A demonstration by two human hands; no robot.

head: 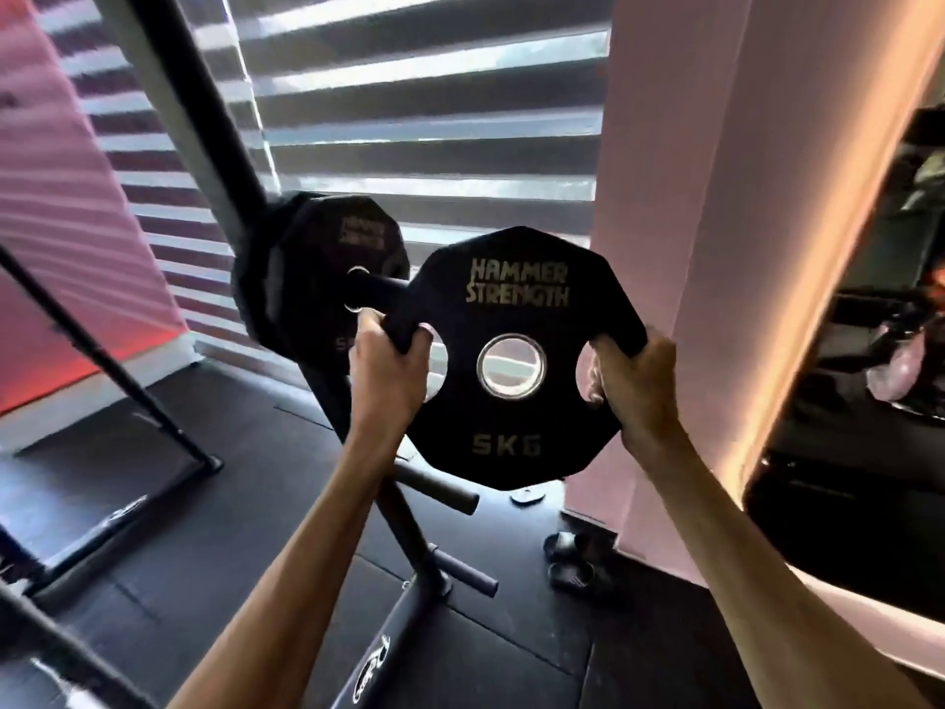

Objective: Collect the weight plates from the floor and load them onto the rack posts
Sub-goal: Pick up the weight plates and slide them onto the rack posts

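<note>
Held plate: a black 5 kg weight plate (511, 319) is up in the air in front of the rack; it stands upright with its words facing the camera; it is not on the floor and not on a post yet
Left hand: the left hand (388, 371) grips the plate's left grip hole; the fingers curl tight round the edge
Right hand: the right hand (639, 386) grips the right grip hole the same way; the fingers wrap round the rim
Top post: the top post (376, 288) sticks out toward the plate; its tip hides behind the plate's upper left edge; the plate's middle hole sits lower and to the right of it, so the two are not lined up
Loaded plates: a stack of black plates (317, 258) already sits far back on that post
Lower posts: two lower posts (440, 486) on the rack frame (353, 401) are bare
Floor: a small round thing (527, 496) lies on the dark floor (230, 504) near the pink wall; it may be a little plate, but I cannot tell; a pair of sandals (572, 560) lies close by
Done so far: I think some plates are racked
Left to do: line the hole up with the post tip; slide this plate on; then check the floor for more
</note>
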